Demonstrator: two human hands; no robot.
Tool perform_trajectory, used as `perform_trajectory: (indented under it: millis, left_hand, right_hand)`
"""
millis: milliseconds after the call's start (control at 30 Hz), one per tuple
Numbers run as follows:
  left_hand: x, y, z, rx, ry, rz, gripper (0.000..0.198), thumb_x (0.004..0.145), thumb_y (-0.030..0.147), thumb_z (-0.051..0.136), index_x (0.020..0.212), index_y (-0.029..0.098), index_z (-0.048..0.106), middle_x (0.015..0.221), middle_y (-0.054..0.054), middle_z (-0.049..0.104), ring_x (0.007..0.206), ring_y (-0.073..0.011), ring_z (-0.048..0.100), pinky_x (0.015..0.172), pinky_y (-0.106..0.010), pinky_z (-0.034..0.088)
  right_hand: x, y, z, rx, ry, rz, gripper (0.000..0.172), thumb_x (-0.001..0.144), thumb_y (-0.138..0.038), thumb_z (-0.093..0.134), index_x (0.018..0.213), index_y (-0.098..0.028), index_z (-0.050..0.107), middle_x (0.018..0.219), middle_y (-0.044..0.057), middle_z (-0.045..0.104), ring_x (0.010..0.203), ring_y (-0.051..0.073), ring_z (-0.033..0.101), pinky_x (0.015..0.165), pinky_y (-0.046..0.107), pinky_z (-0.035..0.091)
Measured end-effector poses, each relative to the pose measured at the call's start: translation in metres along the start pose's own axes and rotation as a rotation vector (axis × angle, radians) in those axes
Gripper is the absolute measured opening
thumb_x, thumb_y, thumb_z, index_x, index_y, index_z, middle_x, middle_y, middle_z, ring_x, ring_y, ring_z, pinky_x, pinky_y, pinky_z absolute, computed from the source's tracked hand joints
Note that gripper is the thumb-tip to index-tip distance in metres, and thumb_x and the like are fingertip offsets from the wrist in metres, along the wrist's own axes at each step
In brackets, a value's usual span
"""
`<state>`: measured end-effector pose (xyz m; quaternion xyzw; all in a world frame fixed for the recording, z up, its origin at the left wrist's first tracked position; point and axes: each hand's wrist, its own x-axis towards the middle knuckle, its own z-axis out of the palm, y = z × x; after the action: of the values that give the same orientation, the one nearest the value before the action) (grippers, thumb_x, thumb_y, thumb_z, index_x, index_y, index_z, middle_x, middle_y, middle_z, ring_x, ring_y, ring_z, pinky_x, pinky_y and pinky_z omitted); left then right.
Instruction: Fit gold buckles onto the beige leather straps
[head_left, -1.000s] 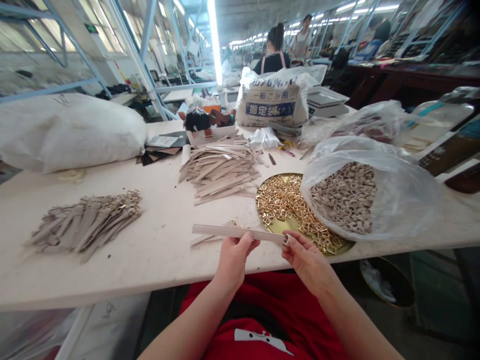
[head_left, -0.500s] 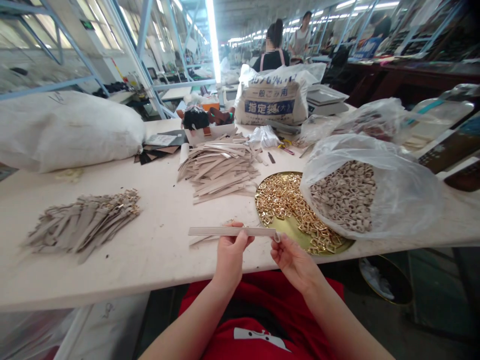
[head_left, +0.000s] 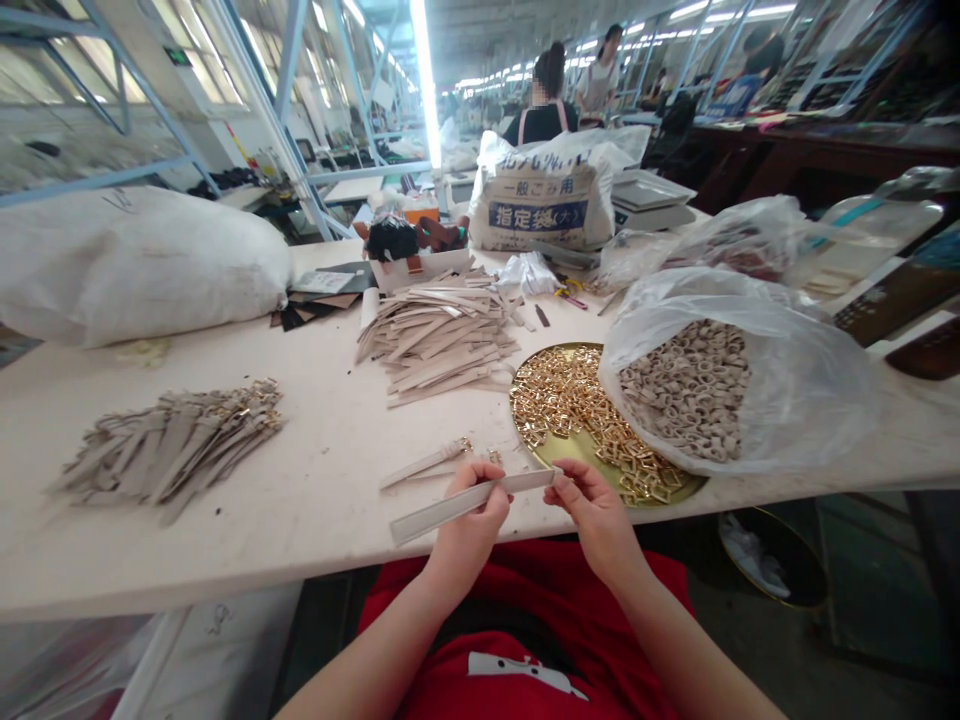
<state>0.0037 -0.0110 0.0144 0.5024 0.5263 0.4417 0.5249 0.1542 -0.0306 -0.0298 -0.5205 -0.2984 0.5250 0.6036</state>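
My left hand (head_left: pixel 466 520) is closed around the middle of a long beige strap (head_left: pixel 435 514), which slants down to the left over the table's near edge. At the strap's right end my right hand (head_left: pixel 592 508) pinches the tip; whether a small loop sits there I cannot make out. A finished strap with a gold buckle (head_left: pixel 427 461) lies on the table just beyond my hands. A round gold tray (head_left: pixel 559 455) of gold buckles lies to the right, partly under a clear bag of beige loops (head_left: pixel 690 390).
A heap of plain straps (head_left: pixel 439 335) lies mid-table and a pile of straps with buckles (head_left: pixel 172 445) at the left. A big white sack (head_left: pixel 135 260) lies at the far left, a printed bag (head_left: pixel 544 200) at the back. People work behind.
The strap, level before, now tilts with its left end lower. Both hands have come closer to me and nearer each other, the right hand still at the strap's right end.
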Motion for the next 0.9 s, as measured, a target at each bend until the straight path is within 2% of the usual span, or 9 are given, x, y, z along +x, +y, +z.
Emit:
perform_trajectory:
  millis: [200,333,400,500,567,633,733,800,900]
  left_hand:
    - [-0.010,0.001,0.000,0.083,-0.062,0.033,0.005,0.071,0.017,0.052,0.076,0.018,0.052,0.067,0.002,0.053,0.060,-0.0102,0.051,0.058,-0.021,0.040]
    - [-0.014,-0.002,0.000,-0.039,-0.129,0.027,0.015,0.069,0.023,0.061,0.082,0.017,0.055,0.075,0.000,0.057,0.068,-0.0109,0.054,0.067,-0.022,0.043]
    - [-0.013,-0.001,-0.008,-0.181,-0.271,-0.087,0.026,0.067,0.027,0.066,0.089,0.017,0.057,0.081,-0.002,0.060,0.074,-0.0129,0.058,0.074,-0.024,0.044]
    - [-0.009,0.006,-0.025,-0.350,-0.539,-0.381,0.038,0.070,0.041,0.063,0.097,0.016,0.058,0.087,-0.008,0.063,0.079,-0.0171,0.061,0.074,-0.028,0.046]
    - [-0.007,0.011,-0.033,-0.345,-0.691,-0.531,0.045,0.074,0.048,0.055,0.107,0.016,0.054,0.090,-0.011,0.063,0.078,-0.0179,0.062,0.070,-0.029,0.047]
    - [-0.004,0.011,-0.034,-0.213,-0.782,-0.577,0.050,0.078,0.047,0.050,0.117,0.016,0.048,0.083,-0.009,0.064,0.068,-0.0153,0.062,0.063,-0.027,0.047]
    - [-0.002,0.001,-0.022,0.013,-0.702,-0.457,0.054,0.080,0.041,0.047,0.128,0.016,0.037,0.062,0.001,0.057,0.046,-0.0087,0.050,0.048,-0.020,0.039]
    - [0.001,-0.009,-0.013,0.046,-0.576,-0.340,0.055,0.082,0.040,0.044,0.131,0.017,0.034,0.054,0.005,0.050,0.041,-0.0070,0.040,0.043,-0.018,0.031]
    - [0.008,-0.021,-0.005,-0.006,-0.472,-0.266,0.055,0.082,0.040,0.043,0.130,0.015,0.036,0.051,0.007,0.044,0.045,-0.0077,0.038,0.045,-0.018,0.028]
  right_hand:
    - [-0.008,0.000,0.003,-0.014,-0.179,0.083,0.025,0.069,-0.033,0.069,0.089,-0.020,0.060,0.063,-0.003,0.060,0.061,0.010,0.055,0.065,0.025,0.043]
    - [-0.010,0.002,0.009,0.324,-0.223,0.284,0.025,0.063,-0.029,0.073,0.083,-0.021,0.060,0.070,-0.005,0.059,0.057,0.007,0.053,0.061,0.023,0.044]
    - [-0.010,0.003,0.006,0.401,-0.206,0.333,0.026,0.062,-0.028,0.074,0.083,-0.021,0.060,0.071,-0.005,0.059,0.057,0.007,0.052,0.059,0.022,0.044]
    - [-0.008,0.000,-0.004,0.297,-0.238,0.304,0.023,0.064,-0.028,0.072,0.082,-0.020,0.060,0.070,-0.004,0.058,0.059,0.008,0.053,0.059,0.023,0.044]
    - [-0.006,-0.005,-0.010,0.167,-0.260,0.261,0.025,0.065,-0.027,0.071,0.085,-0.020,0.059,0.068,-0.004,0.057,0.061,0.010,0.054,0.061,0.024,0.045]
    - [-0.005,-0.009,-0.011,0.080,-0.254,0.227,0.037,0.065,-0.025,0.071,0.098,-0.022,0.055,0.072,-0.004,0.060,0.066,0.012,0.056,0.065,0.026,0.046]
    - [-0.007,-0.007,0.000,0.066,-0.224,0.233,0.060,0.063,-0.024,0.072,0.117,-0.026,0.044,0.084,-0.001,0.064,0.078,0.015,0.059,0.070,0.028,0.046]
    - [-0.009,0.000,0.009,0.080,-0.215,0.255,0.064,0.064,-0.027,0.071,0.120,-0.026,0.041,0.086,-0.001,0.064,0.079,0.016,0.060,0.072,0.030,0.047]
    - [-0.004,0.007,0.011,0.049,-0.273,0.255,0.062,0.066,-0.030,0.069,0.121,-0.024,0.042,0.087,0.000,0.064,0.080,0.016,0.060,0.075,0.032,0.046]
